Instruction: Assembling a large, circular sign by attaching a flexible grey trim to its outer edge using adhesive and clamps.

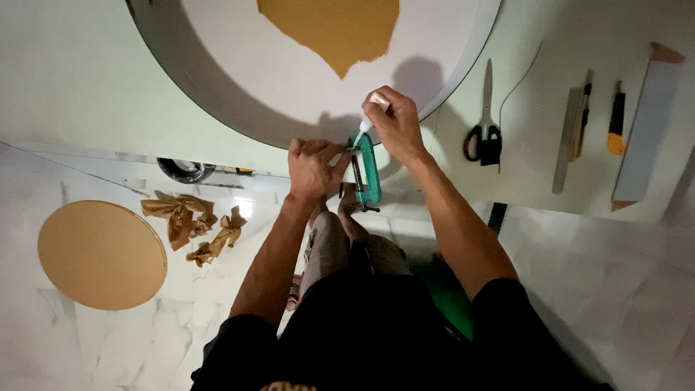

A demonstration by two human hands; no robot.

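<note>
A large round white panel (289,65) with a grey rim lies on the white table (79,80), with a torn patch of brown paper (333,29) on top. A teal clamp (367,170) grips the panel's near edge. My left hand (313,168) presses on the rim just left of the clamp. My right hand (396,123) holds a small white tube (371,114) with its nozzle pointing down at the rim beside the clamp.
Black-handled scissors (486,130), a metal ruler (567,141) and two utility knives (615,119) lie on the table at right, next to a white strip (648,134). On the marble floor at left are a brown disc (101,255) and crumpled brown paper (192,224).
</note>
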